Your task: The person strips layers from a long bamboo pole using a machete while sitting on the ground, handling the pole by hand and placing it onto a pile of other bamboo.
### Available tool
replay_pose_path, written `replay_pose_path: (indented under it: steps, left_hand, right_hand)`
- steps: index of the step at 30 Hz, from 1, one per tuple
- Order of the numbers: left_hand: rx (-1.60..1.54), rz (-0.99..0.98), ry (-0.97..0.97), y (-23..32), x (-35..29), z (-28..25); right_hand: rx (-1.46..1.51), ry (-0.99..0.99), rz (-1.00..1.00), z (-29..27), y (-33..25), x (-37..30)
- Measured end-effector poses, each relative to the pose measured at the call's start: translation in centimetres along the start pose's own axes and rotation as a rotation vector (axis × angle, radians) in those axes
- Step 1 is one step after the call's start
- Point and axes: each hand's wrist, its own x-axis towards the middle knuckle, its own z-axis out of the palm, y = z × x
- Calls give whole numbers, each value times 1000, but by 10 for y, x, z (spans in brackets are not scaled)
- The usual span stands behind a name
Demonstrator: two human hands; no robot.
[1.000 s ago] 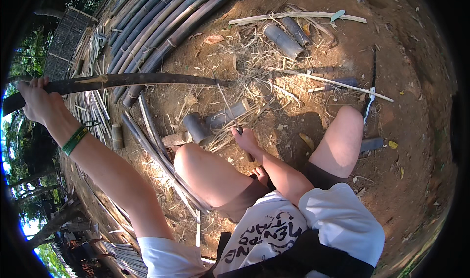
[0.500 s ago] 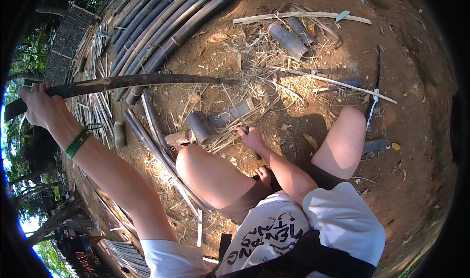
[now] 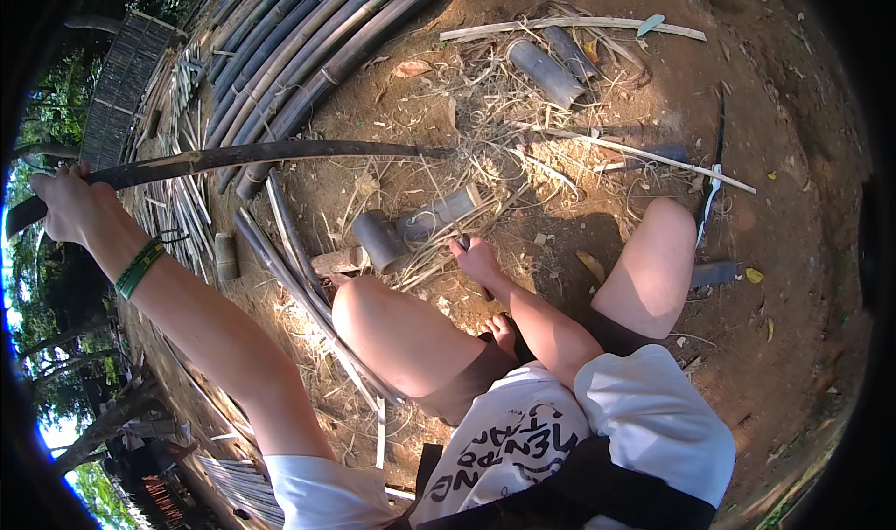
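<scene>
My left hand (image 3: 67, 203), raised at the far left with a green band on its wrist, is closed around one end of a long dark bamboo strip (image 3: 271, 151). The strip reaches right across the view, its other end above the shavings. In front of my body, my right hand (image 3: 478, 261) is closed on the dark handle of a knife (image 3: 464, 242). Its thin blade is hard to make out against the litter. Just beyond this hand lie short dark bamboo sections (image 3: 378, 241) and pale strips.
Long bamboo poles (image 3: 308, 73) lie at the upper left. Shavings (image 3: 495, 147) cover the ground ahead, with more cut bamboo sections (image 3: 546, 73) among them. A pale strip (image 3: 653, 161) crosses in front of my right knee. Another long-bladed knife (image 3: 711, 194) with a pale handle lies to the right.
The view has shifted slightly. My left hand and its end of the bamboo strip sit a little lower. The knife blade, visible before as a thin line, is harder to see now.
</scene>
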Motion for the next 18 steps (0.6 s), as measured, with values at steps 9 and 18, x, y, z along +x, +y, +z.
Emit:
replay_pose_path:
  steps: [9,18]
  left_hand:
    - [210,-52,120,7,-10,9]
    - [209,-125,277,4,-11,10]
  right_hand:
    - [339,-169,315,10,18,7]
    - [226,-131,205,0,6,-6]
